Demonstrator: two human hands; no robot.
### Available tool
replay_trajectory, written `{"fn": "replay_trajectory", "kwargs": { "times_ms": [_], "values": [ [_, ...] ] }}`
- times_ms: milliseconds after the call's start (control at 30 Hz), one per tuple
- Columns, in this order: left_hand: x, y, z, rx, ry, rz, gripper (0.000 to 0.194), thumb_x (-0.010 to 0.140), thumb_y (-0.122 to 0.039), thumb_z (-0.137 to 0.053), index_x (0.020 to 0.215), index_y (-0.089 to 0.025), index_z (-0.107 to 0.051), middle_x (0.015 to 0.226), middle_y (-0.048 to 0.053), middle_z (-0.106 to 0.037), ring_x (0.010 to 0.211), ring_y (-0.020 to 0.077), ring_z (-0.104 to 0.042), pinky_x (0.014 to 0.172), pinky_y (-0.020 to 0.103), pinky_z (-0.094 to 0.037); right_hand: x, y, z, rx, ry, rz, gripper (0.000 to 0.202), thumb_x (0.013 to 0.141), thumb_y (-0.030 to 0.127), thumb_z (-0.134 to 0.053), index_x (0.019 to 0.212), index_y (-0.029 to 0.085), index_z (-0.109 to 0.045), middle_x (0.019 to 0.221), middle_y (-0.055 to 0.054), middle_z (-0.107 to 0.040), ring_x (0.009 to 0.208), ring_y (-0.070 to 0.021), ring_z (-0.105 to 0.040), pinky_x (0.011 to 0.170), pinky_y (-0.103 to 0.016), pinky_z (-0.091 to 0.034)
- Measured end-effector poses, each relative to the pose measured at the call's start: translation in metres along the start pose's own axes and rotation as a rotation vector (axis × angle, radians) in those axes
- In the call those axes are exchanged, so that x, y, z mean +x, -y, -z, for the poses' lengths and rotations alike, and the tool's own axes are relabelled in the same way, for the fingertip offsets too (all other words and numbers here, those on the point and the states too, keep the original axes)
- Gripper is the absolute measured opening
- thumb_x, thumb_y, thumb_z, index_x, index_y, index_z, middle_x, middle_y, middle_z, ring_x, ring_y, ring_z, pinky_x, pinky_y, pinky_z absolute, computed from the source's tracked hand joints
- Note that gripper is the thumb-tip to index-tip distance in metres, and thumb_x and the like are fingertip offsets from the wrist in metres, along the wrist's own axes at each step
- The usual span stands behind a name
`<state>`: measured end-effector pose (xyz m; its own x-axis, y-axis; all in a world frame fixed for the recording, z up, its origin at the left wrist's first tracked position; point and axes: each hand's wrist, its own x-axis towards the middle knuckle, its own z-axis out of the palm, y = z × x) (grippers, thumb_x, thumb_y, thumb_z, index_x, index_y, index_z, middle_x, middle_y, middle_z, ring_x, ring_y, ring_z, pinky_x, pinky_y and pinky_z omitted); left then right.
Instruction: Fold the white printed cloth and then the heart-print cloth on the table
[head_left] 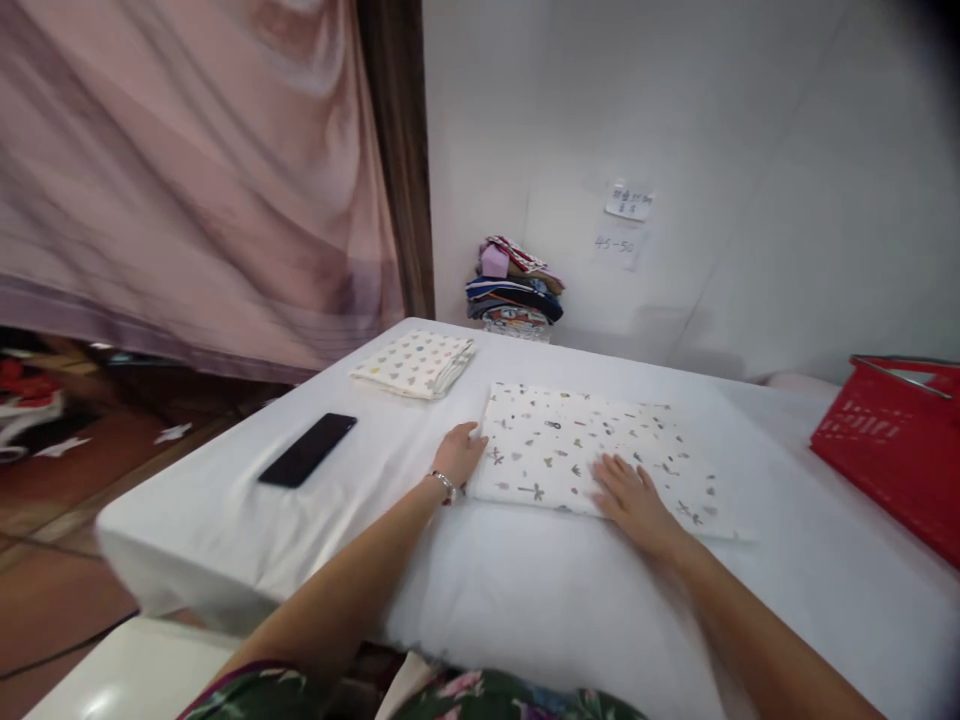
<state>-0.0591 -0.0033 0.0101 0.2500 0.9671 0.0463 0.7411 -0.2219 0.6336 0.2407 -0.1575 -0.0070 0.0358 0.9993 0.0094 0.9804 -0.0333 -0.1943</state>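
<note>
A white cloth with small printed motifs [555, 430] lies flat and folded on the white-covered table [570, 590]. At its left edge is my left hand [459, 455], fingers curled against the cloth's side, a bracelet on the wrist. Whether the fingertips pinch the fabric is too small to tell. My right hand [634, 500] rests palm down on the front part of the cloth, its fingers spread and slightly blurred. Farther back on the left sits a second folded cloth with a small print [412, 362], touched by neither hand.
A black phone [307, 450] lies on the table's left side. The red basket [892, 440] stands at the right edge. Behind the table is a stack of folded fabrics [514, 290] by the wall. A pink curtain [225, 180] hangs at the left, above a white stool [142, 670].
</note>
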Motion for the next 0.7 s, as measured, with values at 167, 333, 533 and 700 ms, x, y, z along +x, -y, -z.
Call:
{"fn": "replay_trajectory", "kwargs": {
  "times_ms": [167,333,533,700],
  "values": [
    [-0.018,0.000,0.011,0.003,0.064,0.083,0.035,0.082,-0.042,-0.046,0.107,-0.022,-0.060,0.098,0.004,-0.069,0.090,0.0201,-0.062,0.077,0.030,-0.046,-0.007,0.016,-0.008,-0.027,0.044,0.040,0.064,0.088,0.062,-0.022,0.141,0.028,-0.031,0.150,-0.001,-0.017,0.138,-0.0239,-0.011,0.112,-0.049,-0.008],
    [-0.019,0.000,0.013,-0.061,0.100,0.103,0.027,0.081,-0.038,-0.047,0.094,-0.022,-0.064,0.094,0.004,-0.069,0.087,0.0192,-0.062,0.073,0.028,-0.045,-0.002,0.040,0.004,0.065,0.040,0.070,0.060,0.089,0.058,-0.024,0.141,0.028,-0.031,0.150,-0.001,-0.019,0.138,-0.0249,-0.012,0.111,-0.051,-0.010],
    [-0.009,0.020,0.019,-0.205,0.220,0.147,0.023,0.080,-0.029,-0.045,0.089,-0.021,-0.064,0.084,0.001,-0.070,0.063,0.0113,-0.062,0.058,0.022,-0.046,0.028,0.111,0.009,0.313,-0.088,0.235,0.039,0.087,0.045,-0.040,0.115,0.027,-0.060,0.121,-0.005,-0.059,0.115,-0.0246,-0.049,0.096,-0.043,-0.039],
    [-0.008,0.032,0.024,-0.280,0.362,0.151,0.016,0.074,-0.031,-0.055,0.078,-0.019,-0.066,0.074,0.000,-0.070,0.054,0.0097,-0.060,0.049,0.019,-0.044,0.055,0.160,0.008,0.318,-0.130,0.303,0.024,0.087,0.037,-0.043,0.092,0.024,-0.063,0.086,-0.003,-0.063,0.085,-0.0188,-0.056,0.077,-0.033,-0.044]
  ]
}}
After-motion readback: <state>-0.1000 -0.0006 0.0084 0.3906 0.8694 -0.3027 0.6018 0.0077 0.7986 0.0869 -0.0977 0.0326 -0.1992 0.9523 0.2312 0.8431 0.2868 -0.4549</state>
